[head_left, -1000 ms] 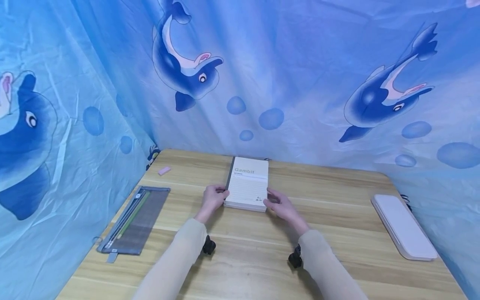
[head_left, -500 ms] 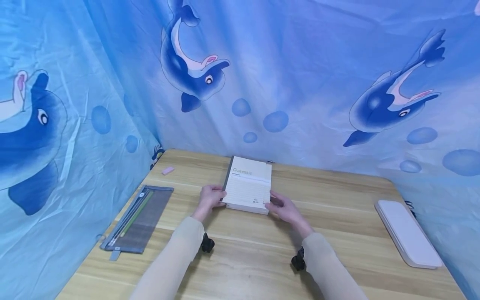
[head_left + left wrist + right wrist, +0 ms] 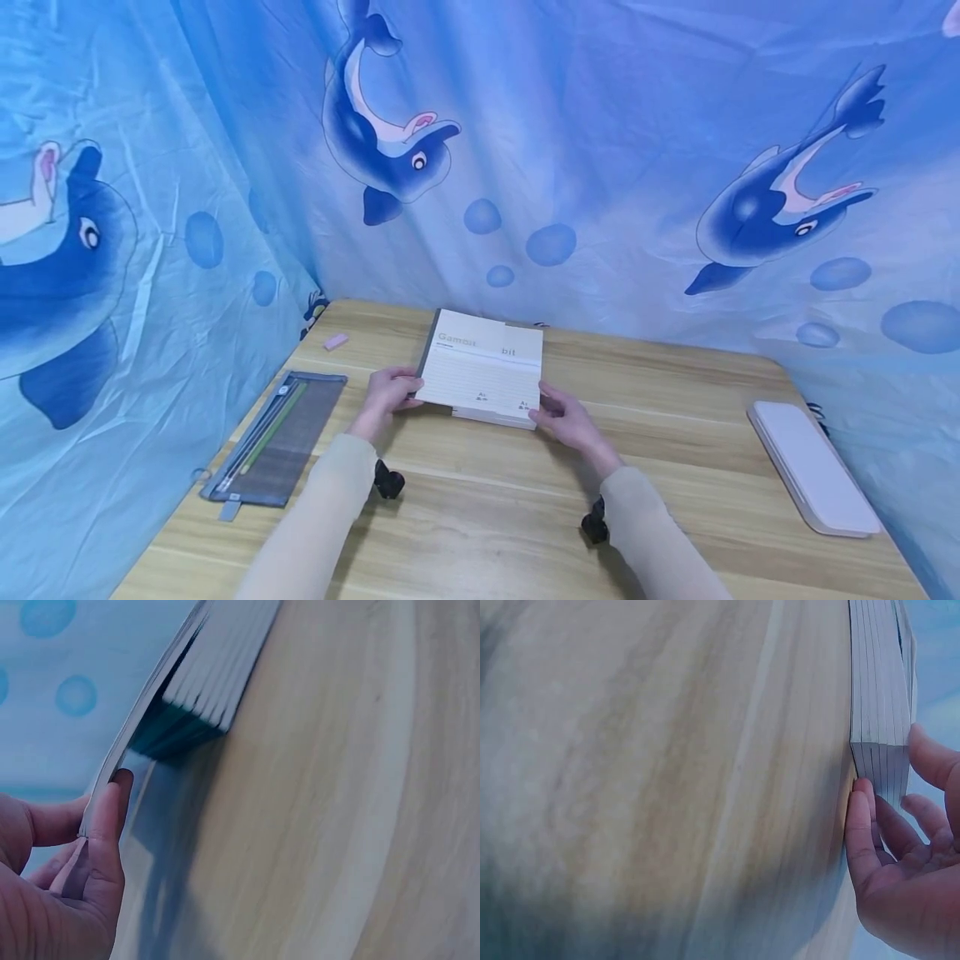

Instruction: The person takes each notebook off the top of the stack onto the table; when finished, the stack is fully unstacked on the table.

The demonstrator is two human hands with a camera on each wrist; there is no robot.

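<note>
A stack of notebooks [image 3: 522, 379] with pale covers lies on the wooden table near its back edge. My left hand [image 3: 388, 396] pinches the dark spine edge of the top notebook [image 3: 455, 368], thumb above and fingers beneath. That notebook juts out to the left over the stack, its cover reading "Gambit". In the left wrist view its overhanging part stands away from the table, above the teal spines [image 3: 176, 735] of the others. My right hand [image 3: 566, 418] holds the stack's right side, with the thumb at the top edge and fingers against the page edges [image 3: 877, 690].
On the left lies a grey mesh zip pouch [image 3: 300, 442] with a green pencil and other slim items inside. Behind it is a small pink eraser [image 3: 336, 342]. A white pencil case [image 3: 813, 467] lies near the right edge. A dolphin-print curtain [image 3: 615, 167] hangs behind the table.
My left hand has moved left, sliding the top notebook partly off the stack and uncovering the one below. My right hand stays at the stack's right side. The head view has shifted slightly.
</note>
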